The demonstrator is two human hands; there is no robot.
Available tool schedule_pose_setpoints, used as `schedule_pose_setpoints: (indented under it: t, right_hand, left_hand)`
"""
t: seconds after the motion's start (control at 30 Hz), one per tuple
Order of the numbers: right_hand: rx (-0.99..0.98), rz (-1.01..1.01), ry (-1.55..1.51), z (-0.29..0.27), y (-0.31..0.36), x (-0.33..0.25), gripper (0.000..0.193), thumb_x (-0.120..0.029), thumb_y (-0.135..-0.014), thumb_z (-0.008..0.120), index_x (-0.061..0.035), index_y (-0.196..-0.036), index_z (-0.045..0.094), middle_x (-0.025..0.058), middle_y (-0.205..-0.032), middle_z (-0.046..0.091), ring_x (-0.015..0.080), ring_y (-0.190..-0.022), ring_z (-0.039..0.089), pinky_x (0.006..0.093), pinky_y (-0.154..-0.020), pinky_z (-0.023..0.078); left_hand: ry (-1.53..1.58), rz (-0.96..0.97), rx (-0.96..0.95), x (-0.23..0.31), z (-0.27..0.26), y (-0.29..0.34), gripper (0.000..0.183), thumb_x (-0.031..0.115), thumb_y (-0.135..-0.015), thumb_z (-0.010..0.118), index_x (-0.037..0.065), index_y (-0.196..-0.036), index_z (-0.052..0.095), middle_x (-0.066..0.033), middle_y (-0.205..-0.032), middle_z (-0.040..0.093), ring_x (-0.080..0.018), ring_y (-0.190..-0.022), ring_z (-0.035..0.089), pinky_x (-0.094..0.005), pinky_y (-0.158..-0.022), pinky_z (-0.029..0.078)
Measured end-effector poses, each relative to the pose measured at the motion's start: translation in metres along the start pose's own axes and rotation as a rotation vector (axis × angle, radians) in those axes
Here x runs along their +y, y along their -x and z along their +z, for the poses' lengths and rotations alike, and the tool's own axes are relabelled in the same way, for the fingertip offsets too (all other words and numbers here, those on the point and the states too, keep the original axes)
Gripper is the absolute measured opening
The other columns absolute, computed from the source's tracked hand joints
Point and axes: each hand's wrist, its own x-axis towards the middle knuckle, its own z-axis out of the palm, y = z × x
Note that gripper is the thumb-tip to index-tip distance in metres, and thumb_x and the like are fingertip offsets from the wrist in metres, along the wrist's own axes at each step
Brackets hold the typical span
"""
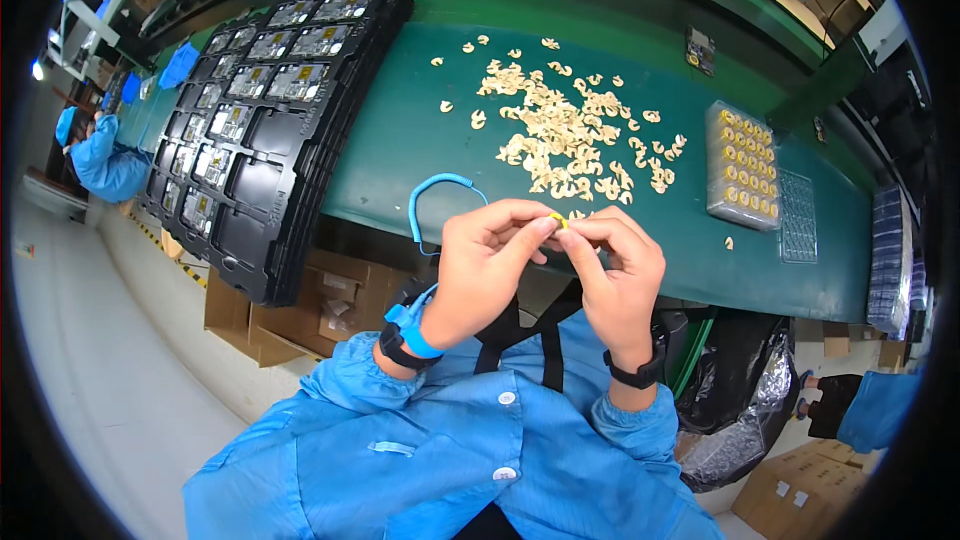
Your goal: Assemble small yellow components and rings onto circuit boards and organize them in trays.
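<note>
Just off the table's near edge, my left hand [488, 258] and my right hand [615, 275] meet with fingertips pinched together. Between them is a small yellow piece [559, 221], mostly hidden by the fingers, so its kind does not show. Beyond my fingertips lies a loose heap of small cream-coloured curled pieces [560, 130], with several strays around it. To the right stands a clear plastic tray [743, 212] filled with rows of round yellow parts [743, 155]. A blue coiled wrist-strap cord [413, 210] runs from the band on my left wrist over the table edge.
Stacked black trays [300, 190] holding circuit boards [298, 81] rise at the left. A clear empty tray [797, 215] lies beside the yellow parts, and a single board [700, 50] lies farther back. Cardboard boxes [330, 290] and a black bag [735, 370] sit below. Other people are nearby.
</note>
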Motion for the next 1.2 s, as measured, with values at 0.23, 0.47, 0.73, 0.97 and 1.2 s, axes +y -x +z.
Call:
schedule_pose_setpoints:
  t: [0.23,0.47,0.73,0.97,1.2]
  right_hand:
    - [-0.106,0.163,-0.248,0.005,-0.004,-0.012,0.018,0.006,-0.081,0.079,0.0029,-0.099,0.075,0.0077,-0.091,0.063,0.0102,-0.076,0.060,0.0214,-0.065,0.047]
    - [-0.026,0.007,-0.103,0.024,0.000,-0.001,0.016,0.008,-0.080,0.079,0.0042,-0.094,0.074,0.0068,-0.087,0.063,0.0108,-0.075,0.056,0.0231,-0.062,0.043]
    - [-0.026,0.087,-0.134,0.047,-0.007,-0.010,0.017,0.007,-0.094,0.067,0.0073,-0.110,0.072,0.0102,-0.099,0.066,0.0130,-0.084,0.068,0.0239,-0.072,0.058]
    - [-0.044,0.170,-0.332,0.043,-0.001,-0.010,0.016,0.003,-0.094,0.068,0.0073,-0.110,0.070,0.0093,-0.099,0.066,0.0131,-0.088,0.069,0.0236,-0.074,0.056]
    - [-0.020,0.252,-0.447,0.033,0.006,-0.008,0.008,0.000,-0.096,0.068,0.0057,-0.101,0.068,0.0055,-0.095,0.065,0.0078,-0.082,0.065,0.0214,-0.071,0.053]
  left_hand:
    - [0.177,-0.119,-0.318,0.009,-0.025,0.001,0.019,0.009,-0.103,0.061,-0.005,-0.110,0.071,-0.0099,-0.095,0.074,-0.0126,-0.083,0.070,-0.0255,-0.069,0.057]
    - [0.295,-0.195,-0.260,0.011,-0.039,0.008,0.024,0.013,-0.106,0.056,-0.005,-0.113,0.070,-0.0114,-0.099,0.073,-0.0166,-0.086,0.072,-0.0271,-0.070,0.058]
    - [0.107,0.044,0.009,0.011,-0.047,0.014,0.018,0.009,-0.103,0.061,-0.006,-0.108,0.071,-0.0103,-0.094,0.074,-0.0144,-0.088,0.072,-0.0256,-0.070,0.056]
    - [0.079,0.082,0.065,0.015,-0.035,0.016,0.018,0.007,-0.103,0.060,-0.007,-0.108,0.071,-0.0114,-0.095,0.075,-0.0158,-0.085,0.073,-0.0255,-0.068,0.056]
    - [0.021,0.059,0.045,0.016,-0.019,0.019,0.019,0.009,-0.102,0.061,-0.007,-0.105,0.071,-0.0125,-0.092,0.075,-0.0144,-0.079,0.072,-0.0256,-0.066,0.058]
